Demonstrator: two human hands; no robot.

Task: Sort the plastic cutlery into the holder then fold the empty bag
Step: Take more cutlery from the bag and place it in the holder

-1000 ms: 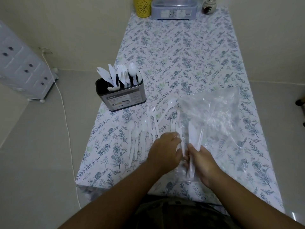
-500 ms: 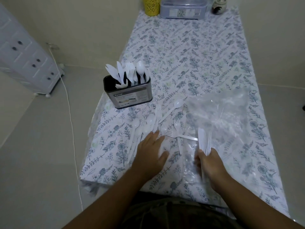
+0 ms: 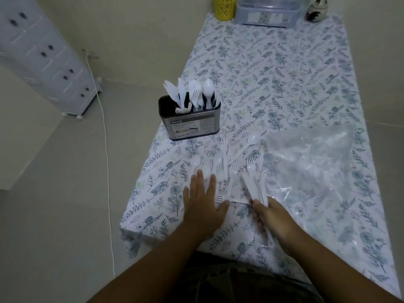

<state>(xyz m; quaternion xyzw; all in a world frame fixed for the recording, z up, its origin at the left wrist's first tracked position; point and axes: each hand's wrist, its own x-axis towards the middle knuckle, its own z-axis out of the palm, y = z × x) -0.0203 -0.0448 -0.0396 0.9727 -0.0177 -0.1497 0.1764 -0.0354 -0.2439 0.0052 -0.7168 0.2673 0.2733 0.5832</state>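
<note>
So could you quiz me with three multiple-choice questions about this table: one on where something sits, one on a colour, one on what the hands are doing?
1. Where does the cutlery holder stand?
A. Near the table's left edge
B. On the floor
C. On top of the plastic bag

2. What colour is the cup at the far end?
A. Red
B. Yellow
C. Black

3. What is the right hand doing?
A. Resting empty and flat
B. Gripping a bunch of white knives
C. Folding the bag

Answers: 1 A, the holder sits by the left edge of the tablecloth. 2 B, it is plainly yellow. 3 B, the knives stick out of its closed fingers, while the left hand lies open and flat and the plastic bag lies unfolded.
</note>
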